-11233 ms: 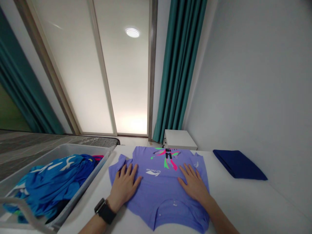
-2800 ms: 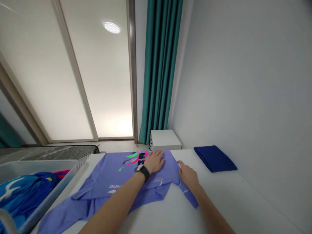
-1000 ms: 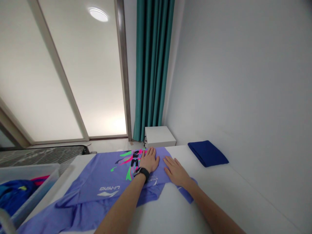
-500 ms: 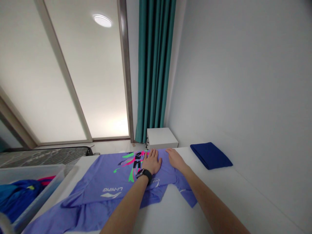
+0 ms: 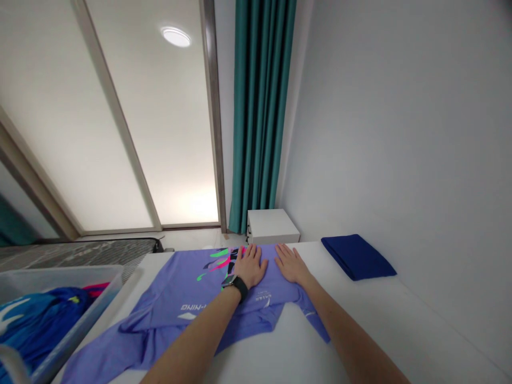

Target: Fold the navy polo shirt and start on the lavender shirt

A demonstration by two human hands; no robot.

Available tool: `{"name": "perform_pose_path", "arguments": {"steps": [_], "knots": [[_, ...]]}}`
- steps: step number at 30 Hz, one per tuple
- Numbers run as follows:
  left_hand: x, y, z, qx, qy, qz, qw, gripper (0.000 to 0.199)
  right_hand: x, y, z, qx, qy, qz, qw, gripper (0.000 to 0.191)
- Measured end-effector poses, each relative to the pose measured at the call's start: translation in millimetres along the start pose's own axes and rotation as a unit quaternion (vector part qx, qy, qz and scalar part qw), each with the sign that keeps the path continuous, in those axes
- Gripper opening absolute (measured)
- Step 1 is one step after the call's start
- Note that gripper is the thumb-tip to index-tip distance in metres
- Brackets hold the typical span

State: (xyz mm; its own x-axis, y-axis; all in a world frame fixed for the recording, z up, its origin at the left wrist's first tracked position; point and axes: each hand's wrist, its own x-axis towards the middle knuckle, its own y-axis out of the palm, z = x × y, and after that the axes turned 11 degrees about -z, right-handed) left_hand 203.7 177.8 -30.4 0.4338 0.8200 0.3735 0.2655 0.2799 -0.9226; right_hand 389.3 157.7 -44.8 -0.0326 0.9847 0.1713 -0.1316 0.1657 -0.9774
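A purple T-shirt (image 5: 168, 290) with a bright pink, green and black print and white lettering lies spread over a white table (image 5: 280, 346). My left hand (image 5: 250, 265), with a dark watch (image 5: 236, 286) at its wrist, rests flat on the shirt over the print, fingers spread. To its right my right hand (image 5: 291, 263) also lies flat on the fabric near the far edge, its fingers apart. One sleeve reaches toward me under my right forearm; the near left part of the shirt is creased. My left forearm covers part of the lettering.
A folded navy cloth (image 5: 358, 257) lies on the table at right, near the wall. At left stands a clear plastic bin (image 5: 102, 298) with blue and pink clothes. Beyond the table are a white cabinet (image 5: 272, 224) and a green curtain (image 5: 260, 117).
My right hand has flattened, with its fingers spreading on the shirt; before, they were curled at its far edge. The left hand stays in place. The view has shifted slightly left.
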Motion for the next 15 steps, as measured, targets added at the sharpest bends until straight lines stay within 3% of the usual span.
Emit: {"name": "perform_pose_path", "arguments": {"steps": [9,12,15], "knots": [[-38.6,-35.2,140.3,0.050,-0.082,0.041,0.995,0.051,0.9,1.3,-0.4,-0.016,0.005,0.014,1.000,0.060],[-54.1,-42.5,172.0,0.074,-0.130,0.037,0.988,0.053,1.2,1.2,-0.2,-0.023,0.007,0.020,1.000,0.060],[-63.1,-45.5,188.0,0.093,-0.174,0.026,0.980,0.054,0.7,0.6,1.4,-0.029,0.015,0.028,0.999,0.060]]}}
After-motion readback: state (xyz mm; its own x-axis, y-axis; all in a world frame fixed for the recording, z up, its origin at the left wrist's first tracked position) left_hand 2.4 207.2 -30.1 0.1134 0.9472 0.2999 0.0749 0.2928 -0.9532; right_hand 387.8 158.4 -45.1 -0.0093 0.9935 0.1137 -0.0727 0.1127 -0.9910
